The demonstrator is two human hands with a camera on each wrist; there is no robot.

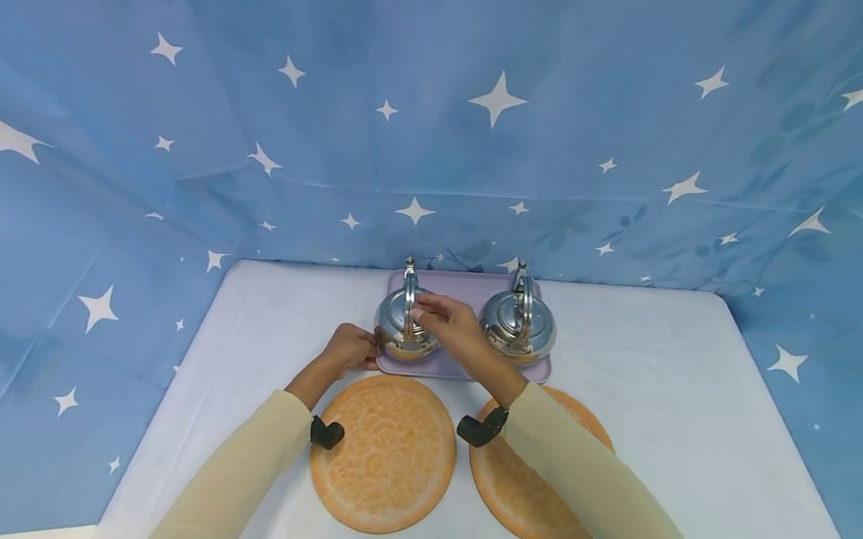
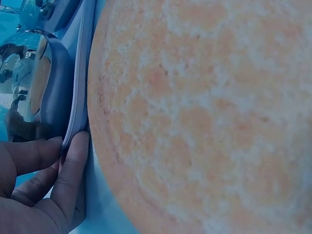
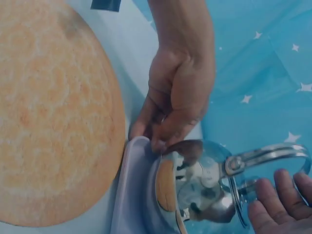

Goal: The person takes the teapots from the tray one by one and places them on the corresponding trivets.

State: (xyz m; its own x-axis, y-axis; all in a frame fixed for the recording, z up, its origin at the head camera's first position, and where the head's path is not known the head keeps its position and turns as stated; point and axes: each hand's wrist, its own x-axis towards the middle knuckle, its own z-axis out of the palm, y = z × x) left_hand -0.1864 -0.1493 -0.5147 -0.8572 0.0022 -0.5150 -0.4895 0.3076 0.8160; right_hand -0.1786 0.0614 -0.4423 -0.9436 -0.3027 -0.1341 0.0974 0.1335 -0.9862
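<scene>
Curtain cloth point(image 1: 440, 153) with white stars fills the upper half of my head view, and below it spreads a white table point(image 1: 691, 421). At the table's upper middle lies a lilac tray point(image 1: 447, 369), bearing both kettles. I see its front edge running close to two round, bread-patterned mats point(image 1: 384, 454) at lower centre; if the tray slides toward me, it could ride up on one and tilt. The right sleeve point(image 1: 568, 463) crosses the right-hand mat, so a sweep of that arm might drag it.

The left kettle point(image 1: 399, 334) and right kettle point(image 1: 502, 329) look smooth and round-sided; I expect them to slide if one corner rises. That's my main worry, because the left hand point(image 1: 351, 347) pinches the tray's lower-left corner between thumb and fingers, right beside the left kettle. The right hand point(image 1: 454, 321) is loose, fingers extended by that kettle's handle point(image 3: 273, 152) and lid knob point(image 3: 247, 187). I can't tell whether they touch; a careless push there could topple the kettle or unseat its lid.
</scene>
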